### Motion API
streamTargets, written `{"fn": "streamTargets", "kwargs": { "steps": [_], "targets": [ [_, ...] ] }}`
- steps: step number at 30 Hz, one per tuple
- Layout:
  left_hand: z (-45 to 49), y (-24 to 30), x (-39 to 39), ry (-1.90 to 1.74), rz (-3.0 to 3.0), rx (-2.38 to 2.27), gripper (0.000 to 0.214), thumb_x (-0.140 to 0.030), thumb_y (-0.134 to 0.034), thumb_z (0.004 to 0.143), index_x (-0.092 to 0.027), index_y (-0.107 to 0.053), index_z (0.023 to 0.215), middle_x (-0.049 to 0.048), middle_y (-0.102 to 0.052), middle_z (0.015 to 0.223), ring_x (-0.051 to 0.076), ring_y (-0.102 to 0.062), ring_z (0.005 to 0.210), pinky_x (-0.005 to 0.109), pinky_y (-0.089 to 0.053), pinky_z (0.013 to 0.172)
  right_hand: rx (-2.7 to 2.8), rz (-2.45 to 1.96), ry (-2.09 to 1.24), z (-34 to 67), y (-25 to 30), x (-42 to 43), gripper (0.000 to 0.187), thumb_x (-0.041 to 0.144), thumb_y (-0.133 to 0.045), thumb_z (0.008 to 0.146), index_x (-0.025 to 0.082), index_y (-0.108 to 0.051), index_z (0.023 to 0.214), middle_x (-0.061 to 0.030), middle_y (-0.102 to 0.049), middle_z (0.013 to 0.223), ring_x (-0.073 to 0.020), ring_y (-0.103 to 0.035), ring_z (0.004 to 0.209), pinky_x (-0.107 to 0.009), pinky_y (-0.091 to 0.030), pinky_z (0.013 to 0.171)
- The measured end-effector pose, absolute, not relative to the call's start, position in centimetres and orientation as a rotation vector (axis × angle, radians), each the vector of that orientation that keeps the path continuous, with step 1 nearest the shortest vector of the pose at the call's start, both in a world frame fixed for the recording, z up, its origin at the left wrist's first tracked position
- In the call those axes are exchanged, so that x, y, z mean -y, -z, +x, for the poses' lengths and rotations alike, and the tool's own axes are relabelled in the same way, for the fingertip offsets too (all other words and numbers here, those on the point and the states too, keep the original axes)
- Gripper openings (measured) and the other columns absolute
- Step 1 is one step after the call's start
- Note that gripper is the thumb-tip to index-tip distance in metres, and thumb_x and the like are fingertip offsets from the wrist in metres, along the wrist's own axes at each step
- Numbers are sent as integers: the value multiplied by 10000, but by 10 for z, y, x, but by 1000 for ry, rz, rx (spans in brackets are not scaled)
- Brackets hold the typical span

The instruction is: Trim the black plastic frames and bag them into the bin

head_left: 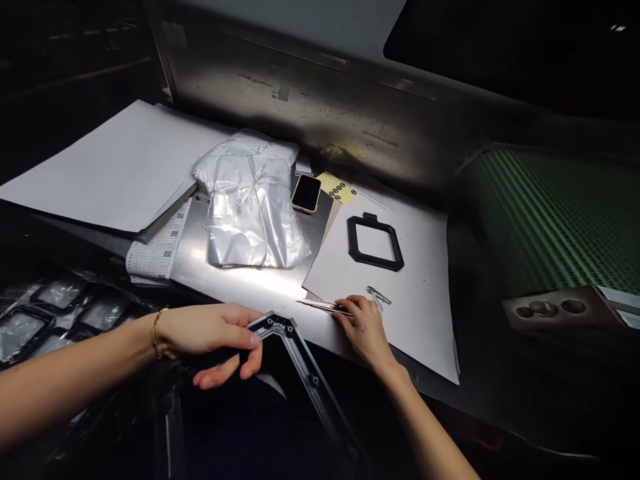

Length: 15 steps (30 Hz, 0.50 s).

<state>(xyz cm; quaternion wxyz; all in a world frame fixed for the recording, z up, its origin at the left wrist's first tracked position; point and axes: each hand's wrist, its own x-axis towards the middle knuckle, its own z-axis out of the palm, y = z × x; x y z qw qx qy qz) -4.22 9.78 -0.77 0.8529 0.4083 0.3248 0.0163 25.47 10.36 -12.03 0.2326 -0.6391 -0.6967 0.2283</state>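
Observation:
My left hand [220, 337] grips a black plastic frame [313, 380] near one corner, between thumb and fingers. The frame's ribbed side with small screw bosses shows; its lower part fades into the dark. My right hand [364, 327] is closed on a slim, pointed metal tool [320, 305] at the table's front edge; it may be tweezers or a knife, I cannot tell which. Just beyond the right fingers, a nail clipper [379, 295] lies on the white sheets [425, 293]. Farther back on them rests another black frame [353, 243], squarish with a tab on top.
Tied clear plastic bags [245, 220] lie mid-table, beside a phone [307, 193] and a yellow sticker sheet [336, 188]. Large white sheets [110, 167] are stacked at left. Bagged black frames [65, 313] sit lower left. A green conveyor belt [565, 220] runs at right.

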Motion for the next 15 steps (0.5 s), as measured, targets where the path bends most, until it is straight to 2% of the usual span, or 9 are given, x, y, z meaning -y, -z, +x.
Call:
{"fn": "streamTargets", "kwargs": {
  "steps": [5, 9, 12, 15],
  "targets": [
    [-31, -16, -102, 126, 902, -619, 283, -195, -251, 859, -157, -449, 660, -47, -489, 303, 67, -395, 211, 127, -307, 262, 1923, -1777, -591, 249, 114, -104, 216, 339, -478, 824, 137, -552, 850, -20, -575, 853, -144, -549, 804, -361, -431, 742],
    [-30, -28, -110, 113, 987, -701, 277, -181, -237, 866, -162, -426, 665, -66, -468, 299, 50, -399, 227, 104, -308, 285, 1786, -1781, -668, 242, 70, -101, 285, 334, -291, 894, 172, -510, 809, 17, -553, 606, -115, -541, 564, -267, -449, 562],
    [-27, -27, -111, 119, 1037, -749, 251, -181, -242, 868, -173, -405, 676, -84, -444, 298, 43, -393, 238, 95, -307, 293, 1773, -1728, -717, 238, 25, -91, 254, 356, -290, 887, 213, -499, 890, 24, -534, 636, -106, -510, 531, -237, -439, 521],
    [-24, -26, -105, 183, 1030, -751, 215, -189, -249, 868, -189, -384, 701, -98, -430, 324, 44, -383, 242, 98, -297, 286, 2036, -1577, -769, 231, -11, -71, 227, 335, -323, 879, 237, -523, 922, 10, -522, 701, -110, -525, 609, -225, -444, 551]
  ]
}}
